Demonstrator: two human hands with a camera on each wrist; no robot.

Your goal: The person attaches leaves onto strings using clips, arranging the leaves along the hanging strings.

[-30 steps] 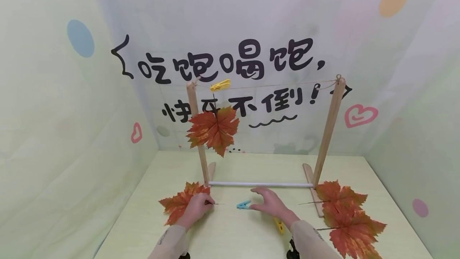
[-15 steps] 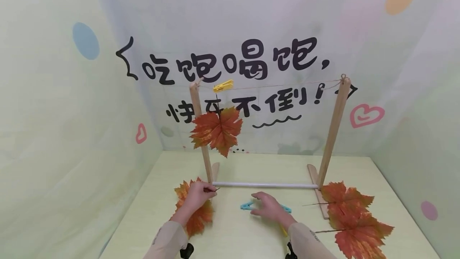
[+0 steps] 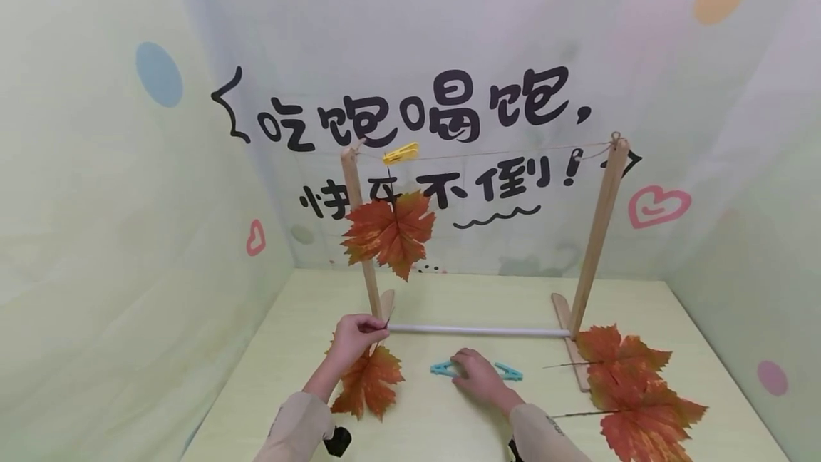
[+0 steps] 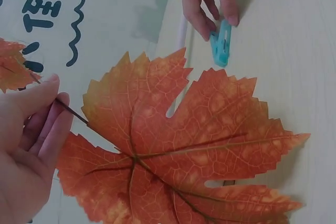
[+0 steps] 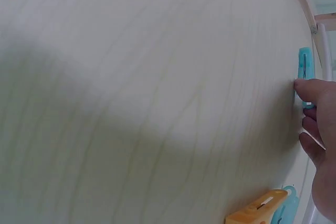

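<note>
Orange-red colours the held leaf [image 3: 368,385], which you have at the left of the table [image 3: 462,433], near the foot of the left post [image 3: 353,180]. Your left hand [image 3: 355,337] pinches its thin dark stem [image 4: 73,111] between thumb and fingers, and the blade hangs below; whether its lowest edge touches the tabletop, you cannot tell.

Your right hand [image 3: 479,375] is near the middle of the table, on the near side of the white rod [image 3: 481,330]. Its thumb and fingertip pinch the blue clip [image 3: 441,369], which points out to the left of your hand. Just to the right of that hand lies a second blue clip [image 3: 511,372], and beside it the right wrist view shows an orange clip [image 5: 256,211].

Farther up, you have a string [image 3: 513,151] running from the left post to the right post [image 3: 598,234], both wooden. Close to its left end a yellow clip [image 3: 401,154] holds the hanging leaf [image 3: 391,230], partly in front of the left post.

At your right, the far leaf [image 3: 621,358] and the near leaf [image 3: 648,416] lie overlapping, their stems pointing left.
</note>
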